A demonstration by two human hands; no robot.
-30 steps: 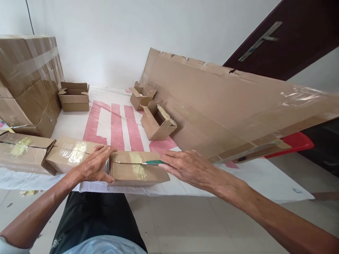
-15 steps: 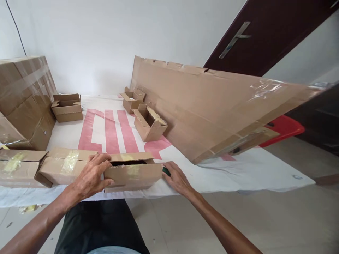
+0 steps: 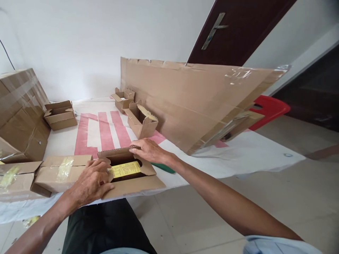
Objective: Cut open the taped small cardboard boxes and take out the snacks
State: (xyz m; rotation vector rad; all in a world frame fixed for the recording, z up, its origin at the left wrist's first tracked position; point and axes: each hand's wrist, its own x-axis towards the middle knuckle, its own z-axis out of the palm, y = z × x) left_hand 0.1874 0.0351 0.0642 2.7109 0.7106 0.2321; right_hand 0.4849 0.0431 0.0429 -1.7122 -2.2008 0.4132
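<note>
A small cardboard box lies at the near edge of the white sheet, its top flaps spread open. Inside shows something dark with a yellow label. My left hand rests on the box's left end, fingers curled over the edge by the label. My right hand presses the far flap back, fingers laid on it. A green-handled cutter lies on the sheet under my right wrist, out of either hand.
Two taped boxes lie to the left of the open one. A big taped carton stands at far left. Three opened small boxes sit farther back. A long flattened cardboard sheet leans at right, a red chair behind it.
My right hand set down the green cutter beside the box and moved onto the far flap. The box, sealed a second ago, now has its flaps spread and the yellow label showing.
</note>
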